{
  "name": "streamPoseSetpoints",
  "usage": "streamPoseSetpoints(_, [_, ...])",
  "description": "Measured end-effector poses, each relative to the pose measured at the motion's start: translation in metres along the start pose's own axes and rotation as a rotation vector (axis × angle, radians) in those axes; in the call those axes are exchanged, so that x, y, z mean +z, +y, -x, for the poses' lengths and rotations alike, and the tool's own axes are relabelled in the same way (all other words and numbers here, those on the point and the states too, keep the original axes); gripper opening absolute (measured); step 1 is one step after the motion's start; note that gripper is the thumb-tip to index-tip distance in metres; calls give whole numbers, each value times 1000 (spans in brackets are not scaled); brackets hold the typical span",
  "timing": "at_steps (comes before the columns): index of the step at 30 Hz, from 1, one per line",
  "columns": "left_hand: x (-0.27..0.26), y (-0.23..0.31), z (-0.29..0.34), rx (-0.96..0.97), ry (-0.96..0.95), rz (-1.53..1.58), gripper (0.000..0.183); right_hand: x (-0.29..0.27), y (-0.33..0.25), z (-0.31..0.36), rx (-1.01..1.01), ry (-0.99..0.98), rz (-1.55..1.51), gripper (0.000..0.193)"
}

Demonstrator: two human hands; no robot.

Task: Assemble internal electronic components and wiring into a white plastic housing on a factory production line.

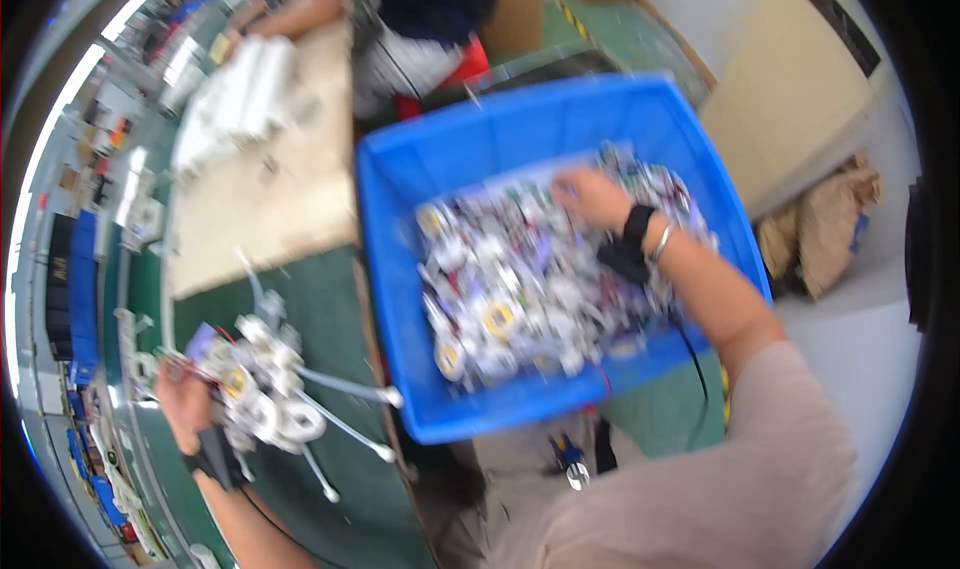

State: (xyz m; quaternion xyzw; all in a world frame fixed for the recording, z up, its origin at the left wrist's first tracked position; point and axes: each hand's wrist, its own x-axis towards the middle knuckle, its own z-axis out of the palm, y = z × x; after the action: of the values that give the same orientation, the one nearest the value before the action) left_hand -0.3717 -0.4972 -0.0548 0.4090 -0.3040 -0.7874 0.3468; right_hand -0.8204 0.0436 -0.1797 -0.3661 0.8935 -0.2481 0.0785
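Note:
My left hand is at the left edge of a pile of white plastic parts on a green-topped bench. Its fingers look curled beside thin red wires and a purple piece, but blur hides what is in them. White rods with round ends stick out of the pile. My right hand reaches into a large blue bin, over a heap of small wired parts in white, purple and yellow. Its fingers are bent down at the heap's far side; anything between them is too blurred to name.
White rolls or sleeves lie on a pale board further up the bench. Another person's arm is at the far end. Brown paper sacks stand right of the bin. A black cable hangs near my right arm.

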Motion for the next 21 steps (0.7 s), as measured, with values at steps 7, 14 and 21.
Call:
streamPoseSetpoints(7, [49,-13,125,67,289,-56,44,18,-21,-9,-105,22,402,43])
streamPoseSetpoints(14, [133,-80,205,464,-186,-529,16,-31,-77,24,-214,40,-15,29])
streamPoseSetpoints(21, [205,-141,236,384,-798,-1021,21,-33,-87,40,-181,71,-105,32])
